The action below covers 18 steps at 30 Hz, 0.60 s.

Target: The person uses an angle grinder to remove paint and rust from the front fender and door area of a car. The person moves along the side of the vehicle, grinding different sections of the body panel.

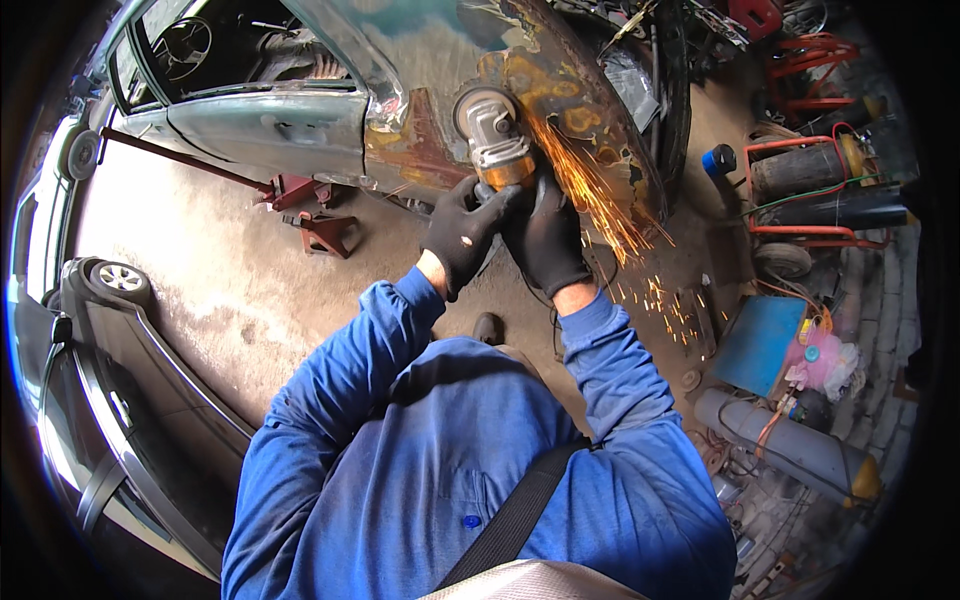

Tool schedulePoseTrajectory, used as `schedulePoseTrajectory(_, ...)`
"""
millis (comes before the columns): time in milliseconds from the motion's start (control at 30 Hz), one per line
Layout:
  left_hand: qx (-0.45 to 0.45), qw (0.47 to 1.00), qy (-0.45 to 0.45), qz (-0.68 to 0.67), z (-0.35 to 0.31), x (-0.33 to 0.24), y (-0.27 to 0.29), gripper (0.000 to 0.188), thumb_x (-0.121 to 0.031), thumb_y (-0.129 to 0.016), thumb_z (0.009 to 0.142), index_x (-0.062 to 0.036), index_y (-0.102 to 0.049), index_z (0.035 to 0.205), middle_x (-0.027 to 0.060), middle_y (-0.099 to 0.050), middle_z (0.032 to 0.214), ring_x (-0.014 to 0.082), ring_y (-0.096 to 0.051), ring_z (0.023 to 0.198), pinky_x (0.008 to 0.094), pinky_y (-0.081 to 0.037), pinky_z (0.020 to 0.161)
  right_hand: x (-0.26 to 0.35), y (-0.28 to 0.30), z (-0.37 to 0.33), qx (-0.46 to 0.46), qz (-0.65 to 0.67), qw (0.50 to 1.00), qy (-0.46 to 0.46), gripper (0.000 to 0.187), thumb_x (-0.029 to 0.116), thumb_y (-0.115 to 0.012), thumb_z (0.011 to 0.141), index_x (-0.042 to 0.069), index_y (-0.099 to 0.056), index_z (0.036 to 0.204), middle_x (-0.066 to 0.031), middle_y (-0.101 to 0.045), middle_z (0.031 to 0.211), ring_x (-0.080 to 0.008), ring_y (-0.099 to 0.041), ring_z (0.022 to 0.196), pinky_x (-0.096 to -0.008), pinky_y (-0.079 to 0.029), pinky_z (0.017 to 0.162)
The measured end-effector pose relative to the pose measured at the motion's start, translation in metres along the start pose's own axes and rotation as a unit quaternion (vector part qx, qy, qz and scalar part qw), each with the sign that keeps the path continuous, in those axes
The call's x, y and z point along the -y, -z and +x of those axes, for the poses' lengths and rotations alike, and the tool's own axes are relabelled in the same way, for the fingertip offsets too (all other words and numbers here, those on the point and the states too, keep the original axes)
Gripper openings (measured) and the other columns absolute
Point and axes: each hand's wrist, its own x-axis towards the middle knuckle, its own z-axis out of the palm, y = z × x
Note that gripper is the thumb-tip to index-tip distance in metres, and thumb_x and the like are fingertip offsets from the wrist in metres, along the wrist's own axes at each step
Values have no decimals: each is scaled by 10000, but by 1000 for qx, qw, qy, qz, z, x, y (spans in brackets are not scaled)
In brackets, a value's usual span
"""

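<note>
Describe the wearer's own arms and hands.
The left hand and right hand wear black gloves, the left one with a small pale spot. The left sleeve and right sleeve are blue, long and creased, with dark smudges on the right and banded cuffs. Bare wrist shows between each glove and cuff.

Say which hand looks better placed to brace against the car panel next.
Probably the left hand: sparks stream from the grinder past the right hand, while none show over the car panel on the left side. Both hands are on the grinder.
</note>
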Motion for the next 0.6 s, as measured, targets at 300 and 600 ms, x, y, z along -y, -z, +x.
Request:
schedulePoseTrajectory(300, 19, 999, -41, 0, 9, -15, 1, 446, -304, -763, 1074, 43, -707, 1349, 53, -777, 1096, 93, -668, 973, 289, -564, 890, 11, 10, 10, -9, -6, 1000, -11, 767, 374, -759, 999, 40, -469, 1627, -296, -714, 1349, -492, -728, 1183, -527, -613, 953)
schedulePoseTrajectory(600, 33, 997, -64, 9, 17, -30, 4, 460, -322, -764, 1071, 41, -720, 1350, 72, -797, 1145, 101, -686, 1015, 298, -570, 906, 26, 16, 21, -39, 7, 999, 15, 759, 351, -770, 994, 51, -476, 1626, -303, -719, 1324, -501, -726, 1171, -531, -612, 947)
